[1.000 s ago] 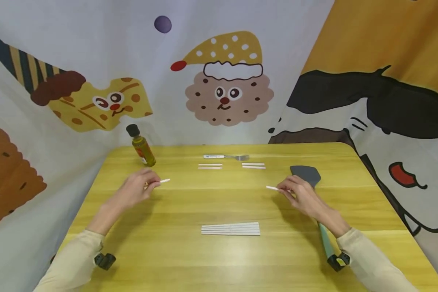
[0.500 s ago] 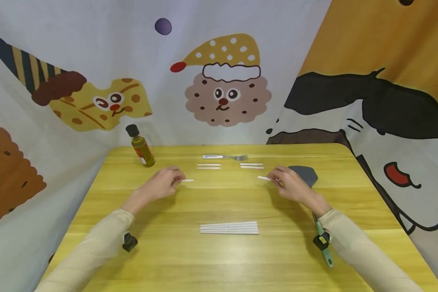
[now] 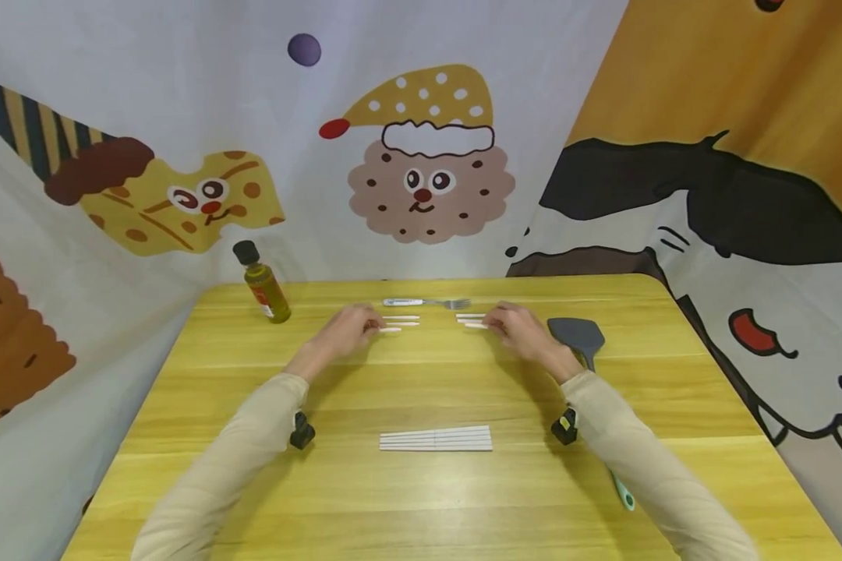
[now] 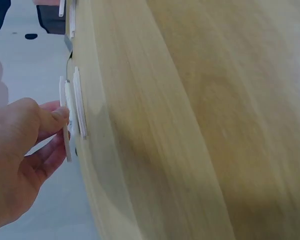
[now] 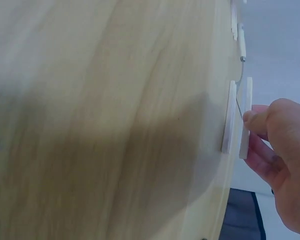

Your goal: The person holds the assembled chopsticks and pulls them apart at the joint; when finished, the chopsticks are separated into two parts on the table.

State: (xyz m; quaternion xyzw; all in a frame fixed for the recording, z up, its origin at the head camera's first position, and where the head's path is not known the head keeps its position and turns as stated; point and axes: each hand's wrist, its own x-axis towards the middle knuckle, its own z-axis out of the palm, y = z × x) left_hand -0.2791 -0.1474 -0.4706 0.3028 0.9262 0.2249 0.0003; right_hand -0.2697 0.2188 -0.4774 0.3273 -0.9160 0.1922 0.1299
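Note:
My left hand (image 3: 347,331) pinches a short white stick (image 3: 390,329) between thumb and fingers, just in front of two like sticks (image 3: 402,317) lying on the table. In the left wrist view that stick (image 4: 63,92) is held apart from the tabletop. My right hand (image 3: 522,331) pinches another short white stick (image 3: 475,326), close to a second pair of sticks (image 3: 468,315), whose right ends the hand hides. The right wrist view shows this stick (image 5: 245,140) held clear of the wood. Behind both pairs lies a fork (image 3: 428,302) with a white handle.
Several longer white strips (image 3: 436,439) lie side by side, slightly fanned, nearer the table's front. An oil bottle (image 3: 268,294) stands at the back left. To the right lies a grey-headed spatula (image 3: 577,335), partly under the right forearm. A printed curtain (image 3: 281,101) hangs behind the table.
Both hands have moved inward and towards the back of the table, each carrying its short stick up to a pair of sticks. Other things on the table stay put.

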